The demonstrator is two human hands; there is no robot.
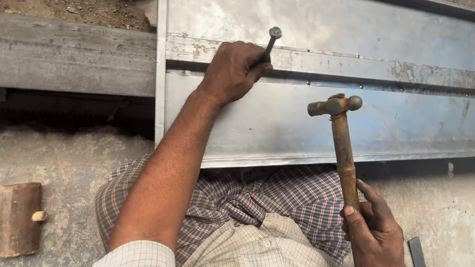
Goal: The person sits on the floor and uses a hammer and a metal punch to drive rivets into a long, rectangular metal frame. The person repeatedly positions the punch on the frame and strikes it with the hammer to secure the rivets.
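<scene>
My left arm stretches forward, bare from the rolled sleeve to the wrist, its hand (233, 70) curled into a fist with knuckles up and thumb pressed along the side, while my right hand (374, 234) sits low near my lap, fingers wrapped tight, thumb pointing upward.

Metal panel (324, 129) ahead of lap, wooden mallet (17, 218) on floor left, beam (60, 53) behind it
</scene>
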